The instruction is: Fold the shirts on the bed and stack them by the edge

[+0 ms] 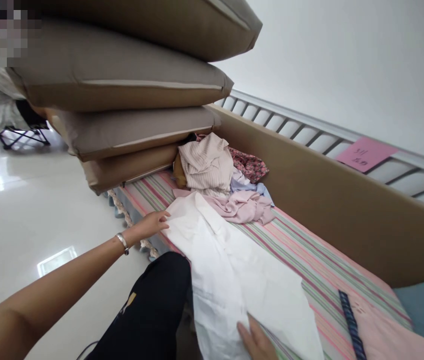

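Observation:
White trousers (227, 265) lie spread across the striped cover, with one leg hanging over the front edge. My left hand (154, 223) pinches their far end between thumb and fingers. Close to me, my right hand (257, 342) grips the inner edge of one leg; part of this hand is cut off by the frame's lower border. Just beyond the trousers, a crumpled pink garment (244, 206) touches a heap with a striped beige garment (210, 162) and a red floral cloth (251, 166).
Thick grey-brown cushions (140, 132) are stacked at the far end of the striped cover (294, 250). A brown backrest (309, 200) runs along the right, beneath a railing with a pink note (367, 153). A folded pink garment (388, 325) lies near right. Glossy floor (20, 220) extends left.

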`<act>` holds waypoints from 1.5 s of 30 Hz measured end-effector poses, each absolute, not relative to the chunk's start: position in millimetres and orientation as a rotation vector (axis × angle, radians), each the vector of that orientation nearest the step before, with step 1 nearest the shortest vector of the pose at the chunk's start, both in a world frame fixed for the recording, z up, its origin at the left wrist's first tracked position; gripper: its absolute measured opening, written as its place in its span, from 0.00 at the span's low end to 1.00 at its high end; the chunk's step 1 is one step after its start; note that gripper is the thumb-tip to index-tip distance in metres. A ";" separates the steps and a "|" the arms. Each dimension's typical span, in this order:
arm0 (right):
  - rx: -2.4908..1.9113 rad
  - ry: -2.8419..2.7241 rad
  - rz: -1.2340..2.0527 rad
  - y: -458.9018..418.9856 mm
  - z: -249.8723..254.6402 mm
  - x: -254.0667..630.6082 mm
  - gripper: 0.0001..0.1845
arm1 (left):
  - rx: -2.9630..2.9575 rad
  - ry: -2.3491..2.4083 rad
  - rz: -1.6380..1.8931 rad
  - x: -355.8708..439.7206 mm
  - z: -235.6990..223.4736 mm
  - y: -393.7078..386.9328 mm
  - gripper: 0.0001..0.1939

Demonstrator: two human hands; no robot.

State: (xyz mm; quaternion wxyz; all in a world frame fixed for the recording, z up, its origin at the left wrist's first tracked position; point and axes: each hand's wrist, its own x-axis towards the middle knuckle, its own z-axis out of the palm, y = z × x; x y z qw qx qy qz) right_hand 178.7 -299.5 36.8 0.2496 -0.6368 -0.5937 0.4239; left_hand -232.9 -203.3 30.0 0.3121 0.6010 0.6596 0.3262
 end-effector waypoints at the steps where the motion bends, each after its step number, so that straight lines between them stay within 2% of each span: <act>1: -1.753 -1.612 1.092 -290.2 58.1 180.4 0.26 | 1.579 1.756 0.855 -228.9 28.3 -200.6 0.25; 4: -1.786 -1.651 1.003 -258.6 124.6 179.5 0.23 | 1.556 1.799 0.804 -220.2 20.3 -191.1 0.22; 7: -1.717 -1.751 1.324 -223.6 181.2 179.3 0.22 | 1.568 1.813 0.769 -220.5 12.2 -186.9 0.19; 9: -1.706 -1.839 1.578 -197.6 202.3 185.6 0.20 | 1.585 1.810 0.751 -223.7 8.4 -188.0 0.18; 11: -1.785 -2.004 1.547 -170.6 205.5 196.8 0.17 | 1.596 1.819 0.731 -226.5 6.0 -190.4 0.17; 12: -1.879 -2.099 1.363 -158.2 200.7 203.0 0.15 | 1.598 1.833 0.721 -227.2 5.2 -191.7 0.17; 14: -2.056 -2.192 0.793 -141.2 181.5 213.0 0.14 | 1.602 1.881 0.703 -227.2 4.9 -194.1 0.16; 16: -2.061 -2.152 0.320 -140.9 154.2 217.1 0.17 | 1.609 1.937 0.687 -225.9 7.7 -196.7 0.16; 17: -2.001 -2.132 0.206 -148.3 139.0 216.8 0.19 | 1.616 1.963 0.680 -224.9 10.6 -198.4 0.16; 22: -1.697 -2.229 0.010 -231.6 58.0 210.2 0.24 | 1.813 2.055 0.836 -203.1 35.9 -214.6 0.15; 25: -1.743 -2.253 -0.166 -269.8 16.3 217.4 0.26 | 2.074 1.831 0.965 -170.4 42.6 -228.1 0.14; 27: -1.785 -2.245 -0.267 -278.4 -1.2 226.9 0.24 | 2.176 1.644 0.911 -146.0 38.8 -236.6 0.13; 30: -1.767 -2.288 -0.297 -274.8 -9.7 241.1 0.23 | 2.223 1.587 0.746 -119.1 27.5 -245.9 0.10; 33: -1.724 -2.349 -0.233 -265.6 -6.3 254.2 0.24 | 2.223 1.689 0.656 -109.4 19.4 -250.7 0.12; 41: -1.612 -2.508 0.134 -242.1 -2.2 301.9 0.23 | 2.128 1.960 0.644 -105.1 17.1 -255.5 0.13; 45: -1.656 -2.446 0.071 -247.0 0.0 291.3 0.25 | 2.083 2.022 0.563 -101.9 18.1 -254.1 0.12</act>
